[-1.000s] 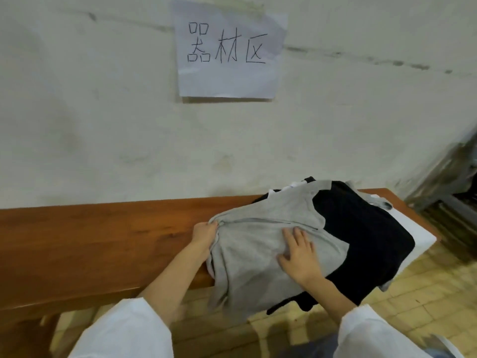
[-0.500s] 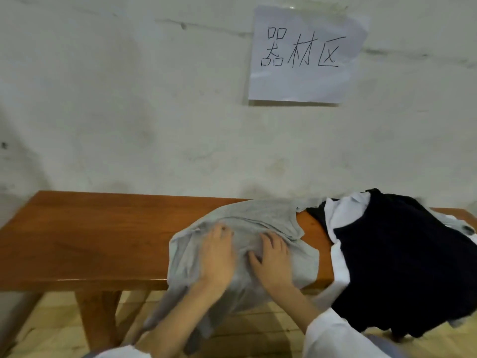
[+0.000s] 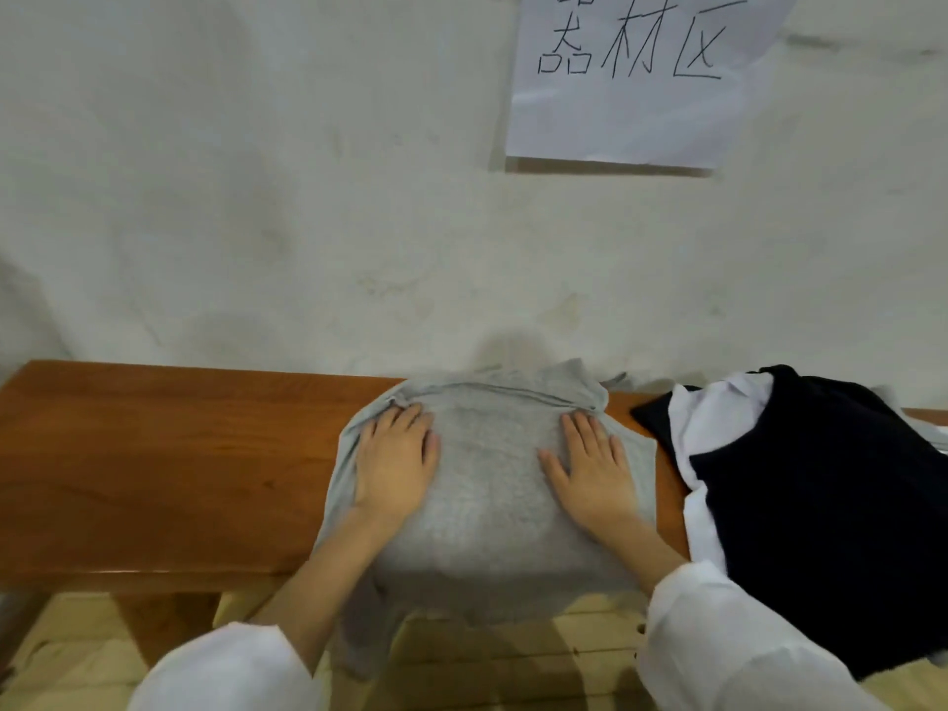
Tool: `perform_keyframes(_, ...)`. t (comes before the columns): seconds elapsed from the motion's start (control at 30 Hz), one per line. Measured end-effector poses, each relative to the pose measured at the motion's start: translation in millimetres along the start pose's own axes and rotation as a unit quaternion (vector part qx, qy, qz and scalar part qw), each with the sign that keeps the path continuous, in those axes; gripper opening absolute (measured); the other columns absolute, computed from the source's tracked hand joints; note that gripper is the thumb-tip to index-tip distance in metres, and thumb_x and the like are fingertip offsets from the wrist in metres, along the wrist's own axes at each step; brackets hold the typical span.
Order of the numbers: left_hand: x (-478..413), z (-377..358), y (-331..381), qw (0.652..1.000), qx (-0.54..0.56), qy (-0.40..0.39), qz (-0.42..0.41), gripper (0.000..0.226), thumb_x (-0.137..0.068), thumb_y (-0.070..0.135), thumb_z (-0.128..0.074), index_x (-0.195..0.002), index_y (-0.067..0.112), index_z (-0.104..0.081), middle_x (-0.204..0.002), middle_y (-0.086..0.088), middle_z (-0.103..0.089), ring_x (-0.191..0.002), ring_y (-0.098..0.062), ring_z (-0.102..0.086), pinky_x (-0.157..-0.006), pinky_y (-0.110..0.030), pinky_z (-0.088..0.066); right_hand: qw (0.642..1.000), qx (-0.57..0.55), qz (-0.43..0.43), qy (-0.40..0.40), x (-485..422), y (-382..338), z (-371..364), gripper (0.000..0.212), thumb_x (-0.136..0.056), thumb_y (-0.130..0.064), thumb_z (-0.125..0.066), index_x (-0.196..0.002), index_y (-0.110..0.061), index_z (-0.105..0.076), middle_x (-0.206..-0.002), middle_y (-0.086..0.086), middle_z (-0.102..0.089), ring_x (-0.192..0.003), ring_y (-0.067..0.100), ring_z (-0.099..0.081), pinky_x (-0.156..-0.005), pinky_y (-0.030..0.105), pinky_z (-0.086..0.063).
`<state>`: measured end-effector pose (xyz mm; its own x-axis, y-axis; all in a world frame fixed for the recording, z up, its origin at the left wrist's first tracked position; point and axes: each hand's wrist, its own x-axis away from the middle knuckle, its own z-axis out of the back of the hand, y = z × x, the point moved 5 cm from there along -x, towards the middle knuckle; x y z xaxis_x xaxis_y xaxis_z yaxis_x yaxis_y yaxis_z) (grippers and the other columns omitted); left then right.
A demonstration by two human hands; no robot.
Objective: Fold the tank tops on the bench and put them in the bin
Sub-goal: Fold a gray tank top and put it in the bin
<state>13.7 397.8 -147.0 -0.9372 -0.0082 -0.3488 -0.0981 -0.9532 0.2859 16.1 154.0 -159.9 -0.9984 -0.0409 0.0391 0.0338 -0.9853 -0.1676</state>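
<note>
A grey tank top (image 3: 490, 474) lies spread across the middle of the brown wooden bench (image 3: 154, 464), its lower part hanging over the front edge. My left hand (image 3: 395, 461) presses flat on its left side, fingers straight. My right hand (image 3: 592, 464) presses flat on its right side, also with straight fingers. To the right sits a pile with a black top (image 3: 831, 505) over a white one (image 3: 718, 428), draping off the bench front. No bin is in view.
A white wall rises right behind the bench, with a paper sign (image 3: 636, 74) taped to it. The bench's left half shows bare wood. Pale floor tiles (image 3: 487, 659) lie below the front edge.
The grey top has been pulled left off the pile onto the bench middle. Both hands moved apart and now press flat on it. The view shifted closer and downward.
</note>
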Motion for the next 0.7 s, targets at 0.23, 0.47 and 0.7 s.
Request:
perform_keyframes(0.23,-43.1,-17.4,-8.0,0.998,-0.028,-0.001,0.050,0.041,-0.079,0.019,-0.050,-0.111,-0.001,-0.066,-0.120,-0.022,-0.062,-0.108,-0.038,-0.060,-0.095,-0.047,-0.045,0.999,0.005,0.046,-0.001,-47.4,8.2,0.6,0.067,-0.098,-0.056,-0.018,-0.153,-0.019,-0.008,-0.161,-0.002,-0.004,-0.148,0.013,0.003,-0.120,0.036,0.003)
perform_keyframes(0.47,-19.9,-14.4,4.4,0.993,-0.060,-0.086,0.057,0.054,-0.097,0.032,-0.033,-0.142,0.003,-0.039,-0.152,-0.017,-0.031,-0.143,-0.030,-0.022,-0.119,-0.043,-0.013,0.985,0.002,-0.048,0.167,-13.2,10.1,20.0,0.040,-0.095,-0.026,-0.038,-0.124,-0.003,-0.053,-0.125,0.016,-0.055,-0.115,0.030,-0.049,-0.099,0.041,-0.038)
perform_keyframes(0.7,39.3,0.4,29.4,0.977,-0.079,-0.168,0.104,0.057,-0.100,0.045,-0.020,-0.151,0.022,-0.015,-0.160,-0.007,-0.008,-0.146,-0.033,-0.004,-0.114,-0.058,-0.002,0.999,-0.021,-0.006,0.026,18.3,13.1,2.1,0.060,-0.102,-0.042,-0.027,-0.152,-0.009,-0.017,-0.159,0.007,-0.014,-0.147,0.020,-0.011,-0.119,0.031,-0.004)
